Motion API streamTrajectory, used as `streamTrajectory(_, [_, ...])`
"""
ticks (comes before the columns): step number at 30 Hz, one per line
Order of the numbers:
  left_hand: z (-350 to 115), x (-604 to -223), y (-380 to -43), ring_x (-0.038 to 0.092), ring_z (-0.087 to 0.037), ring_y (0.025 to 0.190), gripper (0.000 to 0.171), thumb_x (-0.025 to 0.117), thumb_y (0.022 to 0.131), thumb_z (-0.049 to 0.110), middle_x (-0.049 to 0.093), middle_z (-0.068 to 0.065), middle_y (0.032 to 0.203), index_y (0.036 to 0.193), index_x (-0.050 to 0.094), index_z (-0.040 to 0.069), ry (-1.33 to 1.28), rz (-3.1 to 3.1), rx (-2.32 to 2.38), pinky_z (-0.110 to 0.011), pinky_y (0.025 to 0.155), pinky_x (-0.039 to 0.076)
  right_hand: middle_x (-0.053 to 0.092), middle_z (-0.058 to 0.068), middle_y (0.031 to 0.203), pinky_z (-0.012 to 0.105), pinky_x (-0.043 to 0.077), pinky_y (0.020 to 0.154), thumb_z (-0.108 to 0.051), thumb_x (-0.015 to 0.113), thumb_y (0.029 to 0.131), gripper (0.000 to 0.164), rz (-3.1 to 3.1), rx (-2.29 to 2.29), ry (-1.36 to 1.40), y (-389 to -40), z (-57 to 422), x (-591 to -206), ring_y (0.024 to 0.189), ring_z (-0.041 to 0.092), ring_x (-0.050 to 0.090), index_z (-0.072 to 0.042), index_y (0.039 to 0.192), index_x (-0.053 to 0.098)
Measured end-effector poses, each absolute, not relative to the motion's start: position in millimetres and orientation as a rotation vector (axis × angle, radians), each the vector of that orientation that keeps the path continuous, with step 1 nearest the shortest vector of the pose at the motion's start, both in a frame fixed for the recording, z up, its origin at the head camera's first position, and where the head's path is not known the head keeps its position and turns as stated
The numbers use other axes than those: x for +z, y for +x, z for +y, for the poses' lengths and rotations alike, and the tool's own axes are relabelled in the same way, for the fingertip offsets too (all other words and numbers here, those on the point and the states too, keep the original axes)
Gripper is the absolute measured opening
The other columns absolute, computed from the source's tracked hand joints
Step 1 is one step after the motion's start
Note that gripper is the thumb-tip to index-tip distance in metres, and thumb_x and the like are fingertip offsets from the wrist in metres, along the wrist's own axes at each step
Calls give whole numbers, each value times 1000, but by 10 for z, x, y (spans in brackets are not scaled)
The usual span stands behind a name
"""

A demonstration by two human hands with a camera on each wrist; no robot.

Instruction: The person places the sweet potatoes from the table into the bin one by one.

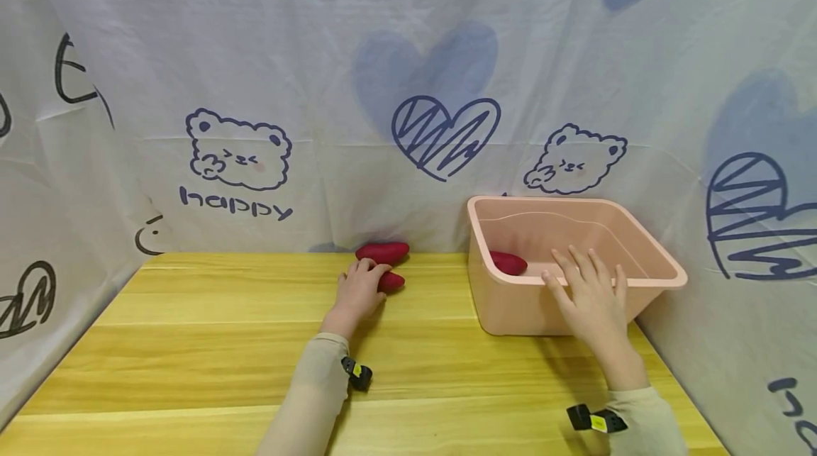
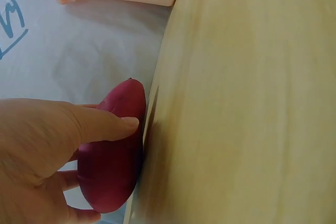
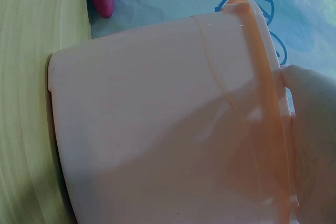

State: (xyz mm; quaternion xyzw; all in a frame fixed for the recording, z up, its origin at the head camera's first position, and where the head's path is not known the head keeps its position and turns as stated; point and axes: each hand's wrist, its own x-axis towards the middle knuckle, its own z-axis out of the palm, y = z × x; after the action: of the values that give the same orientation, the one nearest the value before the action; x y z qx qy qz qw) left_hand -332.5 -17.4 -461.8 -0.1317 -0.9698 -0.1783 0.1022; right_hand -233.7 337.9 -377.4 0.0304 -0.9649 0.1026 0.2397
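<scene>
My left hand grips a dark red sweet potato at the back of the table. In the left wrist view the thumb lies across this sweet potato, and the fingers curl round its other side. Just behind it, another sweet potato lies against the curtain. A third sweet potato is inside the pink plastic bin on the right, partly hidden by the front wall. Over the bin's front rim, my right hand has its fingers spread and holds nothing.
The wooden table runs back to a white curtain printed with hearts and bears. This cloth also hangs along both sides. The bin stands at the table's back right, close to the cloth.
</scene>
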Motion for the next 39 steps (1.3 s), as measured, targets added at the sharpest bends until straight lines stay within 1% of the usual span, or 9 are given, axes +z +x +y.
streamTrajectory(8, [-176, -4637, -3329, 43, -32, 113, 46, 68, 77, 19, 49, -8, 119, 121, 53, 26, -395, -2865, -528, -57, 89, 35, 33, 12, 142, 60, -3, 104, -54, 32, 91, 55, -2640, 282, 85, -2343, 3372, -3773, 133, 36, 19, -23, 135, 39])
streamTrajectory(18, [-157, -4606, -3317, 44, -29, 111, 46, 68, 78, 20, 49, -7, 118, 121, 53, 26, -410, -2851, -553, -53, 89, 38, 33, 12, 142, 61, -3, 104, -54, 32, 91, 55, -2641, 284, 86, -2341, 3371, -3772, 133, 36, 19, -23, 135, 39])
streamTrajectory(26, [-104, -4504, -3299, 43, -27, 112, 46, 69, 78, 21, 50, -5, 117, 121, 53, 27, -440, -2771, -580, -50, 91, 39, 32, 11, 143, 61, -4, 104, -54, 32, 91, 54, -2640, 279, 89, -2351, 3384, -3785, 133, 36, 19, -23, 135, 38])
streamTrajectory(30, [-68, -4443, -3296, 43, -27, 110, 44, 68, 79, 25, 51, -4, 115, 121, 53, 28, -461, -2724, -580, -48, 91, 39, 32, 11, 143, 61, -4, 104, -54, 31, 91, 54, -2645, 274, 84, -2351, 3386, -3784, 133, 36, 19, -24, 136, 38])
streamTrajectory(33, [-44, -4388, -3287, 44, -27, 110, 44, 68, 79, 25, 51, -4, 114, 120, 53, 28, -481, -2687, -557, -48, 88, 41, 32, 11, 142, 61, -3, 104, -54, 31, 91, 54, -2646, 272, 81, -2346, 3386, -3779, 133, 36, 19, -24, 136, 38])
streamTrajectory(39, [-2, -4244, -3220, 45, -28, 109, 47, 70, 76, 19, 52, -5, 112, 120, 55, 25, -538, -2602, -527, -49, 86, 43, 33, 11, 142, 61, -3, 104, -53, 32, 91, 54, -2641, 280, 85, -2341, 3379, -3775, 133, 36, 20, -23, 135, 39])
